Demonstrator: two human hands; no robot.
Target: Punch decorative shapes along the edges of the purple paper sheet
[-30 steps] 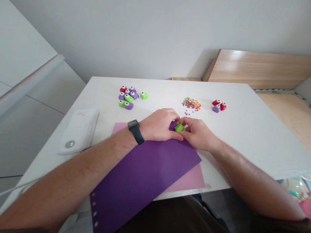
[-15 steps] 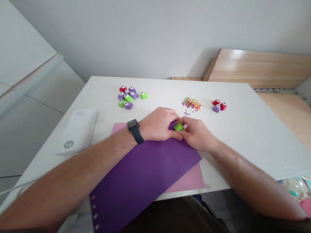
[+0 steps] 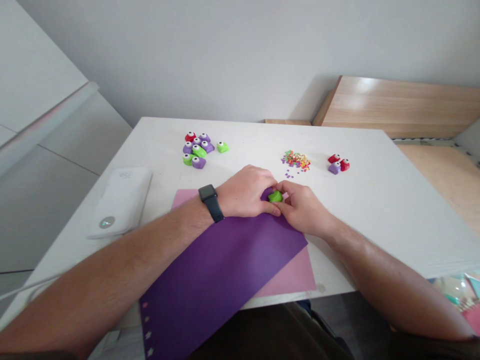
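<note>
A sheet of purple paper (image 3: 225,270) lies slanted over the table's front, with a row of small punched shapes along its lower left edge. My left hand (image 3: 249,192), with a watch on the wrist, is closed on the paper's far edge, thumb nearest me. Close against it, my right hand (image 3: 302,205) grips a green paper punch (image 3: 276,196) between thumb and fingers at that edge. Fingers cover much of the punch, so its seating on the paper is hidden. Under the purple sheet, pink paper (image 3: 290,277) shows at the right and upper left.
Several coloured paper punches (image 3: 198,149) cluster at the back left, with a lone green punch (image 3: 222,147) beside them. A pile of paper confetti (image 3: 296,160) lies back right, near red and purple punches (image 3: 335,167). A white device (image 3: 120,202) lies at the left.
Both hands keep their grip around the green punch. The purple paper's right corner has shifted slightly left; otherwise little differs.
</note>
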